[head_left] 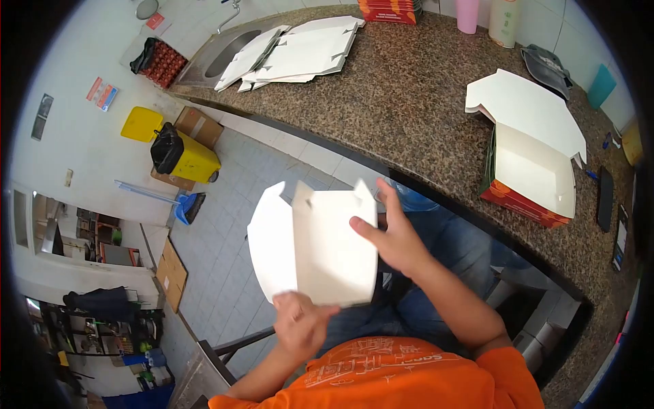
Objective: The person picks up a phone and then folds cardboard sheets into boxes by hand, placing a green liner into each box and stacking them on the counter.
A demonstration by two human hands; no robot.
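Observation:
A partly folded cardboard food box (332,252) is held up over my lap, its white inside facing me and its lid flap spread to the left. My left hand (300,324) is closed at the box's near end, by the fold between lid and base. On the right wall, my right hand (397,235) has its thumb inside and its fingers behind, partly hidden. To the right on the counter stands a folded box (533,167) with red printed sides and a raised white lid. Flat white box blanks (306,56) lie piled near the sink.
The granite counter (409,88) curves around in front. At its back are folded red boxes (390,11), a pink cup (467,15) and a bottle (504,24). Phones (605,198) lie at the right. A yellow bin (194,158) and dustpan (189,207) stand on the floor.

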